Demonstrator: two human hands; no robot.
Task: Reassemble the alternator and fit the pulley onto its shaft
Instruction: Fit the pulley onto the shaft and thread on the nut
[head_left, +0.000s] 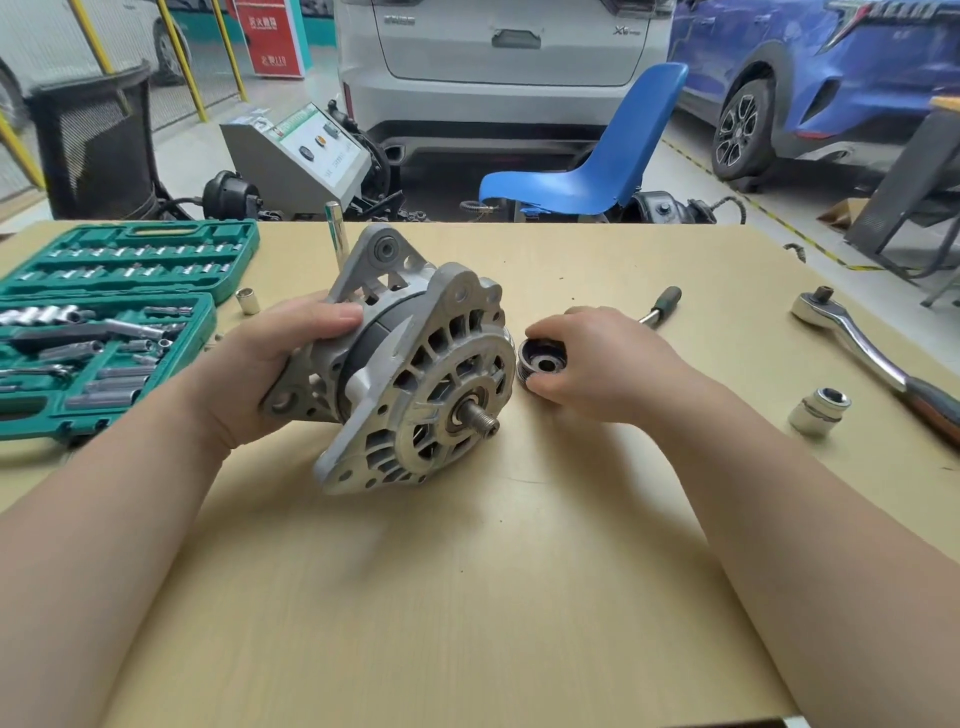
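Aluminium alternator (415, 364) in left hand (270, 364) | right hand (597, 364) grips pulley (543, 362) beside it

Head camera looks forward and down (close) over the table (519, 571).

A pale wooden counter (467, 597) carries everything here. Sitting mid-counter is the alternator (415, 374), tipped on its edge, threaded shaft bare. Just right of the alternator, the dark pulley (543, 364) lies flat on the wood. Further right of the alternator, a chrome socket (820, 410) stands upright, and beyond it a big ratchet (872, 353) lies slantwise. Behind the pulley a green-handled driver (662, 304) pokes out. Left of the alternator: a small loose socket (248, 300) and the open green socket case (109, 322).
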